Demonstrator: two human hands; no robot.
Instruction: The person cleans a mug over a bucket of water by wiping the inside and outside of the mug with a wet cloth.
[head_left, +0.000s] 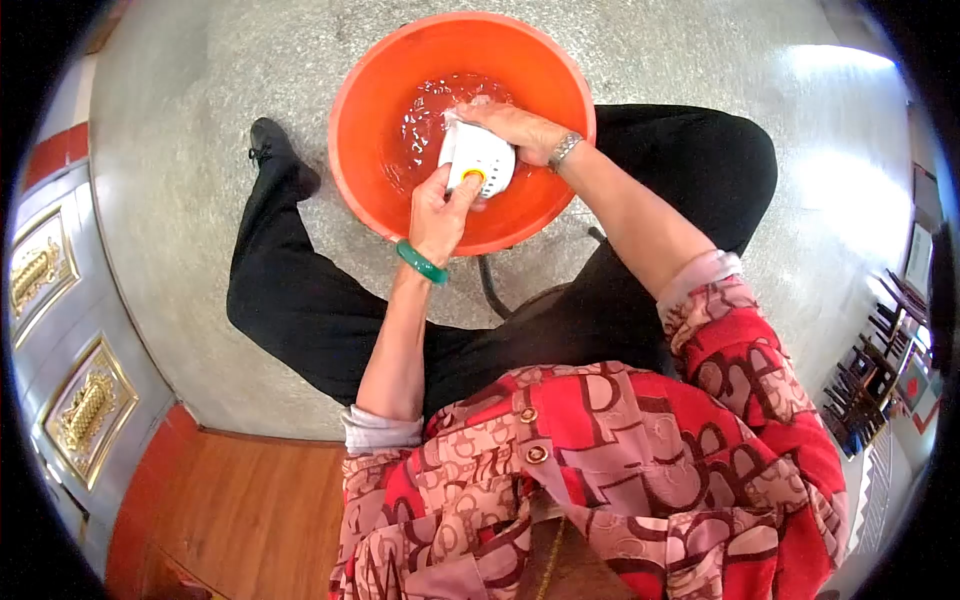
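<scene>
An orange basin (365, 150) holds some clear, rippling water. Over the water is a white plastic piece (483, 152) with rows of small dark holes and a yellow ring near its lower end. My left hand (438, 215), below a green bangle, grips that lower end, with the thumb on the yellow part. My right hand (515, 128), with a metal watch or bracelet at the wrist, is closed around the piece's upper side; its fingertips are partly hidden near the water.
The basin stands between my black-trousered legs on a grey speckled floor (190, 200). A dark curved metal leg (490, 288) shows below it. Grey panels with gold ornaments (88, 412) line the left, above a wooden surface (250, 490). Dark stacked furniture (862, 390) is far right.
</scene>
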